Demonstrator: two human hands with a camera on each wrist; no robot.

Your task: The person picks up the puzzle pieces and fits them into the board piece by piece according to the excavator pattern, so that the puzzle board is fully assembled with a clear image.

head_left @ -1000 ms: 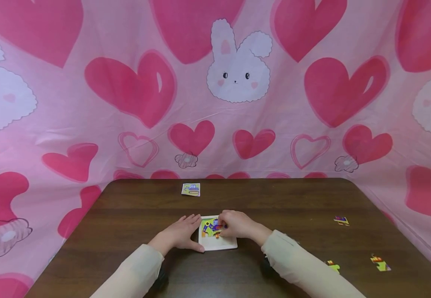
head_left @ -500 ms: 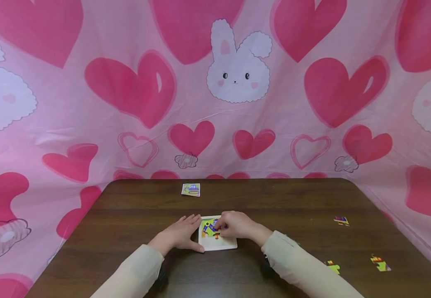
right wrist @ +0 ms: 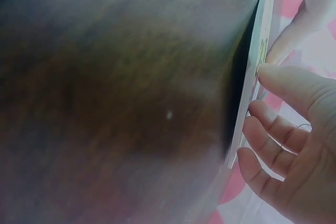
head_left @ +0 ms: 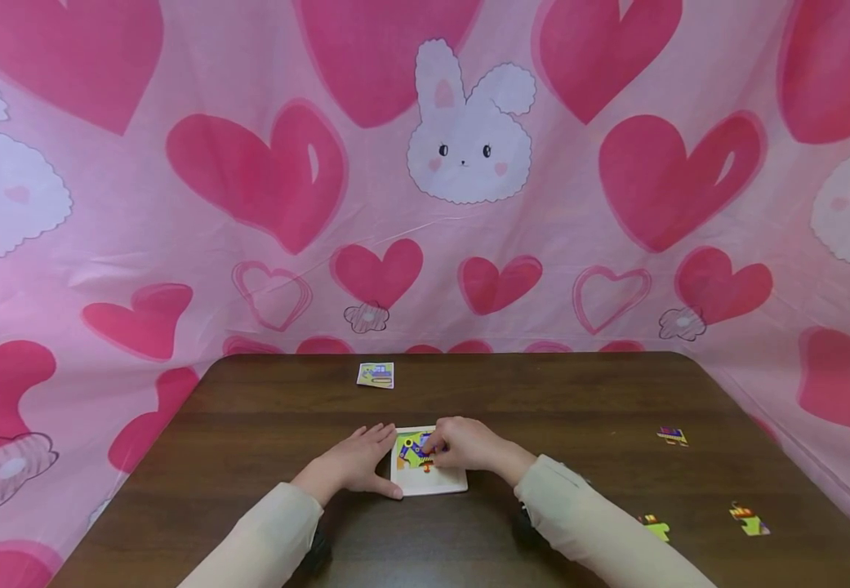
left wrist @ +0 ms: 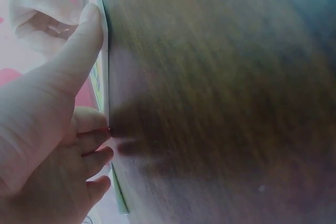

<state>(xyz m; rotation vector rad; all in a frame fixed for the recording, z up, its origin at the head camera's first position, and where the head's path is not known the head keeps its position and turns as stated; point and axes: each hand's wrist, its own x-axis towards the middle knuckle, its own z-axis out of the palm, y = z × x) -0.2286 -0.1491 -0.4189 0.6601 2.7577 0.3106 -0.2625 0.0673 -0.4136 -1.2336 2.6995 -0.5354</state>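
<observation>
Pink heart-and-rabbit cloth (head_left: 469,229) hangs behind the wood-grain table (head_left: 263,441). The left hand (head_left: 356,461), fingers straight, lies against the white puzzle tray (head_left: 435,487) mid-table; the right hand (head_left: 471,443) bends over it, any pinch hidden. Level pressure should seat its jigsaw pieces (head_left: 414,452) best.

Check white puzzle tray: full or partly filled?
Partly filled: the tray shows bare white below its placed pieces; three loose pieces lie on the table.

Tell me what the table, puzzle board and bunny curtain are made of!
The table looks like wood or laminate, slightly shiny: it has grain streaks. The white puzzle board could be wood, plastic or card; its straight white edge looks smooth. The bunny curtain seems thin cloth or plastic, faintly glossy: creases catch light.
</observation>
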